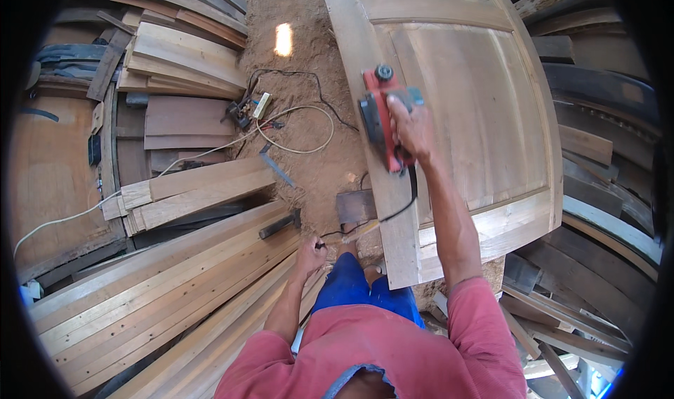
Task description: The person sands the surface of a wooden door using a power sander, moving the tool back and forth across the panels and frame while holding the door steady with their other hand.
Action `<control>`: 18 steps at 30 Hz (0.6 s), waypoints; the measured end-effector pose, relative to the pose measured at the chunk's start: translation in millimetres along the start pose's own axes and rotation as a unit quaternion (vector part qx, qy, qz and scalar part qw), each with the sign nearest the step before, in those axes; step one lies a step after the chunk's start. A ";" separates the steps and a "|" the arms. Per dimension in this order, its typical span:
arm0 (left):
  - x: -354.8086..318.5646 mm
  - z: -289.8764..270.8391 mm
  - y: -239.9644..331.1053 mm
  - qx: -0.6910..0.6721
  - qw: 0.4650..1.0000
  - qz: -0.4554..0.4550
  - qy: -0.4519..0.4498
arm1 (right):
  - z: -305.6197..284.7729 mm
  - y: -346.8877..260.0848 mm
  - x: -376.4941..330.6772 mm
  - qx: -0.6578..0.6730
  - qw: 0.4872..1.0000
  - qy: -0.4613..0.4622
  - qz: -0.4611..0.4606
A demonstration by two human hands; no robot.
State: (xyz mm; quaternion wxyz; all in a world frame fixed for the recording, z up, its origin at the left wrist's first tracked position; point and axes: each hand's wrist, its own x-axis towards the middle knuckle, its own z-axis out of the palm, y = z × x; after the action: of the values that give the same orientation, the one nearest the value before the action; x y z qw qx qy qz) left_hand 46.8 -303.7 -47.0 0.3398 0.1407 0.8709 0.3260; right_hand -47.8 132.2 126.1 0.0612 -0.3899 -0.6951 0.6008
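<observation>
A red electric planer [378,122] rests on the left edge board of a wooden panel door [463,111]. My right hand [411,129] is wrapped round its handle from above. From the planer's near end a black power cord [413,195] hangs over the door's edge and runs left toward my body. Its other stretch reaches my left hand [311,255], which is closed round the dark cord beside the stacked planks. A hammer [279,223] with a dark head lies close to that hand, on the planks.
Long planks [168,280] lie stacked at lower left, with shorter boards [186,55] farther off. On the dirt floor [302,48] sit a white socket strip [262,105], a loop of pale cable [333,129] and tangled wires. More timber [597,146] is piled right of the door.
</observation>
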 end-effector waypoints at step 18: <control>-2.9 -49.1 -14.9 0.108 0.994 -0.030 -0.002 | -9.9 54.5 -73.7 0.142 0.984 -0.090 0.053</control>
State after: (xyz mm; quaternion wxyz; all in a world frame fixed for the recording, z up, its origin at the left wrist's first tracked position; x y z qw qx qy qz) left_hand 15.0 -339.3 -28.1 0.3335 0.1509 0.9044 0.2193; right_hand 34.0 93.1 108.9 0.0212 -0.3576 -0.5839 0.7285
